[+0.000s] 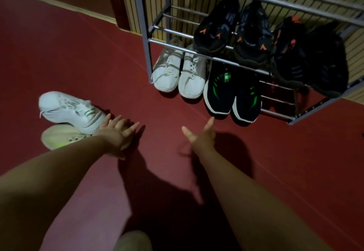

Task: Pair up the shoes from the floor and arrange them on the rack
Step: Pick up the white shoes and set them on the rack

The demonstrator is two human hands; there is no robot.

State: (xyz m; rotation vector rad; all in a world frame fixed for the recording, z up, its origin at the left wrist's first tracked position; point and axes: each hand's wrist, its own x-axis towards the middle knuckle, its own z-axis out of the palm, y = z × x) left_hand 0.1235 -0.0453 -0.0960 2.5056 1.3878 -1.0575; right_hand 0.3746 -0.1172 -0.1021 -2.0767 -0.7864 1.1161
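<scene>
While four shoe pairs [232, 93] already sit in the grey metal rack [146, 40], a white green-striped sneaker [67, 109] and a cream yellow-soled sneaker [59, 137] remain together near the red floor's [98, 63] left edge. The left grip [118, 132] is spread just beside them, and the right grip [201, 135] is spread and empty.

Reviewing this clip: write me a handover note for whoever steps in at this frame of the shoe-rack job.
Left hand: open, fingers straight, beside the white shoe; contact unclear.
Right hand: open, holding nothing, over the floor.
Done: the rack has a white pair and a green-black pair at its bottom level, with an orange-black pair and a dark pair on the tier above.
Left: the white shoe lies partly on a pale shoe on the floor. Check that they match, then rack them.
</scene>
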